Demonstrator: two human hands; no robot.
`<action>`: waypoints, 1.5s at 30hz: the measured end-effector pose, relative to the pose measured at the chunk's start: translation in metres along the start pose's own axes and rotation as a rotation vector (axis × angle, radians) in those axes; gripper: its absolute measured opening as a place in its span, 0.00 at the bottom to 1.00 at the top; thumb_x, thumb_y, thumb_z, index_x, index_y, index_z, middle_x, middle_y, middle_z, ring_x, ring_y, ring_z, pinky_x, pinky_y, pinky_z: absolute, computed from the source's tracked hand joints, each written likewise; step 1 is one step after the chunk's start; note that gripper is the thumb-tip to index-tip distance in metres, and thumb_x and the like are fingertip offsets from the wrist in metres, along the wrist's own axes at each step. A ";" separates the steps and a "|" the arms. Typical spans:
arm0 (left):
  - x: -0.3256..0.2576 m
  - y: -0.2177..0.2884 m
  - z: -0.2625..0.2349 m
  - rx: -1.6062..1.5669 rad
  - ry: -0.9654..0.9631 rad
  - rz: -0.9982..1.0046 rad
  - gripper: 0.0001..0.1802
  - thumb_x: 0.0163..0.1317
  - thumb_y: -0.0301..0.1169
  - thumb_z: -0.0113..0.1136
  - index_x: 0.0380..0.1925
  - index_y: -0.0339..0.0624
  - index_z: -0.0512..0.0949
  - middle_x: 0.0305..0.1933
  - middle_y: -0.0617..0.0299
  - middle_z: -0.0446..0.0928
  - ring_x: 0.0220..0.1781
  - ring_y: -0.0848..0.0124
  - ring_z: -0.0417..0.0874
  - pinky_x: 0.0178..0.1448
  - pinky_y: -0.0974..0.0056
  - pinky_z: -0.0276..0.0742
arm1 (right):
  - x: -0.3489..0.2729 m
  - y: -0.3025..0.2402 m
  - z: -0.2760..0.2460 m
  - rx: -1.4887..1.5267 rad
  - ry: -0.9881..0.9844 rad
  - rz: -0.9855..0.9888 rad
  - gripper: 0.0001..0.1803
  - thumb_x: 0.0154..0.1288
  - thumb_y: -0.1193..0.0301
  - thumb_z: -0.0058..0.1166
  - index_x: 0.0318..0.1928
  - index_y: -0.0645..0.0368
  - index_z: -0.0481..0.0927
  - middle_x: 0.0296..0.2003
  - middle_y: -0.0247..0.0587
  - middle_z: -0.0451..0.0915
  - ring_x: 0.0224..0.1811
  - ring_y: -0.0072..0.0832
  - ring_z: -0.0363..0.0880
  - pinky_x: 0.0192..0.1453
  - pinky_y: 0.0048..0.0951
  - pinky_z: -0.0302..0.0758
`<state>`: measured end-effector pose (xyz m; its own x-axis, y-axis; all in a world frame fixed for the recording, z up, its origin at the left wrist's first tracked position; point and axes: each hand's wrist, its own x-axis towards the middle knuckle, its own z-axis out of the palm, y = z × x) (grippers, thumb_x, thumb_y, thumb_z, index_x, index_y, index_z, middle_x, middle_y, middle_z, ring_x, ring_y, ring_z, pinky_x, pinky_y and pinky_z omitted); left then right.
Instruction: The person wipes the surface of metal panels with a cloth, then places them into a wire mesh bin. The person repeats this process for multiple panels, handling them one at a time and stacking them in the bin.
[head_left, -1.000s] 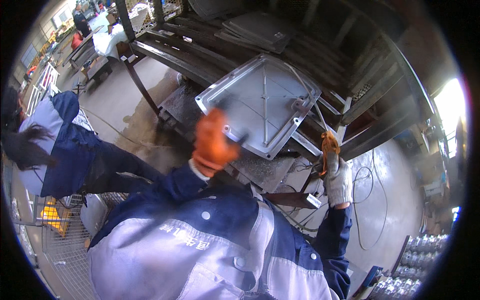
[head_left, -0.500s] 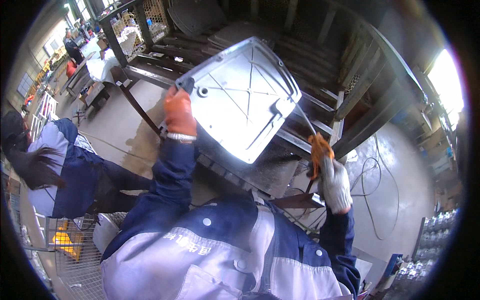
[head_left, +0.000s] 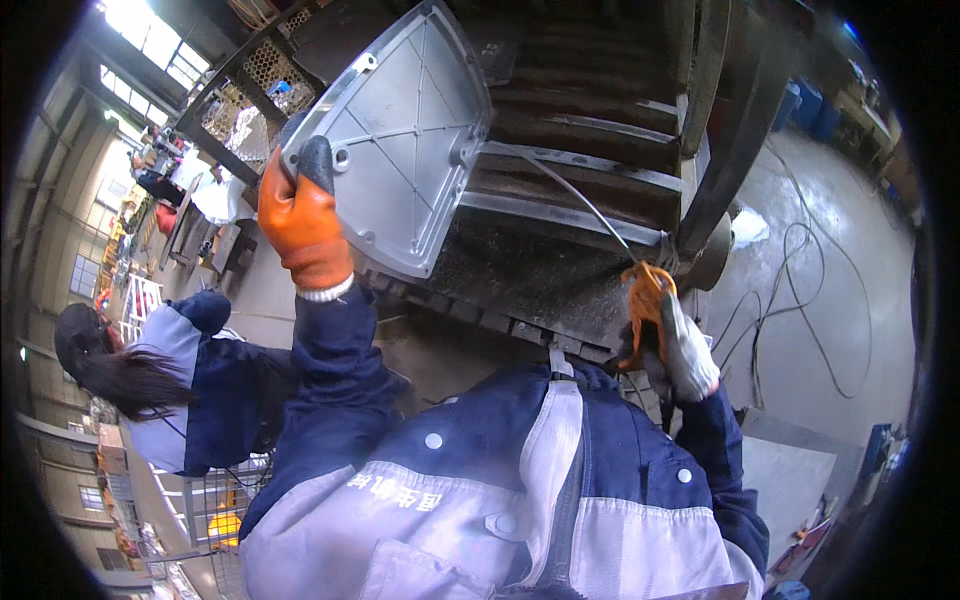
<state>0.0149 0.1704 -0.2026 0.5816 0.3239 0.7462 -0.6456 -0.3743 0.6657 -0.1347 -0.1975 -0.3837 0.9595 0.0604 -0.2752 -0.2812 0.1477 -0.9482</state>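
Note:
My left hand (head_left: pixel 308 225), in an orange glove with dark fingertips, grips the near left edge of a grey cast-metal cover (head_left: pixel 405 130). The cover is tilted up, its ribbed inner face, raised edges and small holed bosses toward me. To the right, my right hand (head_left: pixel 672 340), in an orange and white glove, is closed around the lower end of a thin metal rod (head_left: pixel 582 200). The rod slants up and left, its tip apart from the cover, over the slatted metal bench. The glove hides its handle, so the tool's exact kind cannot be told.
The dark bench (head_left: pixel 540 265) has metal slats (head_left: pixel 600 165) and upright frame posts (head_left: pixel 735 150). Cables (head_left: pixel 800 270) lie looped on the floor at right. Close on my left is another person (head_left: pixel 190 390) in blue and grey workwear. A wire cage (head_left: pixel 215 500) stands at lower left.
The cover has moved left and tilted more steeply in my left hand. The rod's tip, beside the cover's right edge before, is now apart from it. The whole view has shifted.

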 end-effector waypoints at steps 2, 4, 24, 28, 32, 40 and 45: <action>0.001 -0.001 -0.001 -0.013 0.004 0.006 0.16 0.66 0.33 0.62 0.48 0.33 0.79 0.42 0.62 0.81 0.41 0.75 0.79 0.46 0.71 0.75 | 0.025 0.017 0.004 -0.314 0.064 -0.156 0.31 0.75 0.47 0.38 0.51 0.65 0.77 0.28 0.42 0.77 0.28 0.29 0.77 0.30 0.29 0.75; 0.000 -0.002 -0.002 -0.042 0.005 -0.012 0.16 0.66 0.33 0.62 0.48 0.33 0.78 0.42 0.62 0.81 0.41 0.75 0.79 0.47 0.71 0.75 | 0.040 0.025 0.008 -0.245 0.055 -0.083 0.32 0.74 0.46 0.39 0.50 0.65 0.78 0.28 0.41 0.77 0.26 0.27 0.76 0.27 0.27 0.74; -0.003 -0.008 -0.002 -0.025 0.028 0.006 0.15 0.64 0.36 0.65 0.43 0.34 0.80 0.36 0.64 0.80 0.36 0.77 0.77 0.42 0.70 0.74 | 0.079 0.027 0.010 -0.467 0.123 -0.031 0.35 0.71 0.41 0.41 0.40 0.66 0.79 0.24 0.41 0.76 0.23 0.29 0.72 0.25 0.31 0.67; -0.003 -0.007 -0.001 -0.044 0.014 -0.008 0.16 0.64 0.36 0.65 0.43 0.34 0.80 0.37 0.63 0.80 0.37 0.77 0.78 0.43 0.71 0.74 | 0.079 0.028 0.008 -0.364 0.117 0.081 0.36 0.69 0.39 0.41 0.41 0.65 0.80 0.25 0.37 0.76 0.22 0.25 0.71 0.24 0.28 0.67; -0.004 -0.008 -0.002 -0.038 0.021 0.004 0.16 0.64 0.36 0.64 0.44 0.33 0.80 0.38 0.64 0.81 0.37 0.77 0.77 0.43 0.71 0.74 | 0.089 0.037 0.017 -0.445 0.118 -0.089 0.38 0.71 0.40 0.38 0.32 0.67 0.79 0.17 0.44 0.73 0.20 0.35 0.70 0.26 0.39 0.66; -0.005 -0.005 -0.002 0.020 0.030 0.009 0.16 0.64 0.35 0.65 0.44 0.34 0.80 0.38 0.65 0.80 0.37 0.78 0.76 0.43 0.72 0.73 | 0.049 -0.001 0.027 -0.227 0.117 0.183 0.43 0.69 0.34 0.35 0.39 0.68 0.79 0.20 0.35 0.73 0.22 0.28 0.73 0.25 0.31 0.70; -0.007 -0.004 -0.002 -0.083 0.031 -0.069 0.15 0.64 0.34 0.65 0.44 0.34 0.80 0.38 0.66 0.81 0.37 0.79 0.77 0.43 0.72 0.73 | 0.037 -0.006 0.045 -0.187 0.070 0.038 0.46 0.68 0.32 0.34 0.45 0.70 0.80 0.29 0.42 0.80 0.25 0.24 0.72 0.29 0.27 0.72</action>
<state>0.0126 0.1711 -0.2108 0.6117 0.3735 0.6974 -0.6439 -0.2771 0.7132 -0.0986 -0.1513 -0.3808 0.9489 -0.0070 -0.3155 -0.3156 -0.0401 -0.9481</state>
